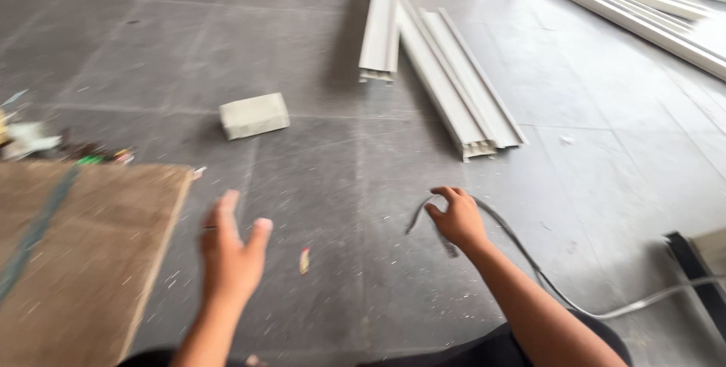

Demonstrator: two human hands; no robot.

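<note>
My right hand [456, 219] is closed around the end of a thin grey flexible strip [529, 257]. The strip loops at my fingers and trails off to the right across the grey floor. My left hand [229, 253] hovers with fingers spread and holds nothing. It hangs over the floor just right of a brown board [83, 261] that lies at the lower left. Motion blurs both hands.
Long white plastic profiles [461, 91] lie on the floor ahead, one [382, 23] propped over the others, and more [643, 4] at the top right. A pale block [255, 115] sits left of them. Small scraps [45, 144] litter the far left. A dark object [699, 269] sits at the right edge.
</note>
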